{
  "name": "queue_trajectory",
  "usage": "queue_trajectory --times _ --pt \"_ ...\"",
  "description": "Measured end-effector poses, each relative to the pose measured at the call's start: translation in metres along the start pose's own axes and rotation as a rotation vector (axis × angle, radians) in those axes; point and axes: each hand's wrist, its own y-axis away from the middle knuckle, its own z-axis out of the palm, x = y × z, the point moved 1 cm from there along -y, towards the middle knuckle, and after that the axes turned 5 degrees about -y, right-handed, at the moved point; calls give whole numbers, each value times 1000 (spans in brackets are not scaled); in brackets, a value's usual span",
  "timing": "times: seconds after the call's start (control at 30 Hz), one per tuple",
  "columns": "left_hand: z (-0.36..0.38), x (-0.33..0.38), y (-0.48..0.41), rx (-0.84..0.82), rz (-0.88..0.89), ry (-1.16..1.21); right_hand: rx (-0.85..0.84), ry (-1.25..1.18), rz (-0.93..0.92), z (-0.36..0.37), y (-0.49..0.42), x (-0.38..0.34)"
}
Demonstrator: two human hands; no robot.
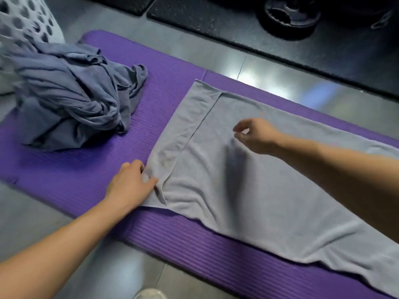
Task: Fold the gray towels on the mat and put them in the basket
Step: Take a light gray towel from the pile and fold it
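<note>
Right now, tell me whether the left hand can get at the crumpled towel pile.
Probably yes. Only bare mat lies between the left hand and the crumpled towel pile, but it must first release the corner of the flat towel.

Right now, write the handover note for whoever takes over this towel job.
Left hand pinches the near left corner of the spread towel. Right hand hovers above its middle, holding nothing.
The towel lies flat on the purple mat, a narrow strip at its left end folded over. A crumpled pile of gray towels sits at the mat's left end, beside the basket.
Done: that first fold.
To do: finish this towel, fold the pile, put all in the basket.
</note>
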Motion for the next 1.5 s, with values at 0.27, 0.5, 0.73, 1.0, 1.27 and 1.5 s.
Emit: queue_trajectory --times 0.27,0.5,0.73,1.0,1.27,1.5 --pt "12 -19 16 -72 -14 197 255 -454 136 11 -156 -51" --pt "18 -22 34 -317 -265 1179 245 -363 182 15 -199 -58" --pt "9 -40 19 -121 -522 1578 304 -419 184 1 -223 -87" --pt "0 -58 2 -67 -566 1653 219 -426 142 8 -227 -118" --pt "-10 -50 8 -68 -230 1311 239 -498 44 -11 -210 -114" --pt "-27 28 29 -115 191 1076 221 -551 -126 -61 -161 -82"
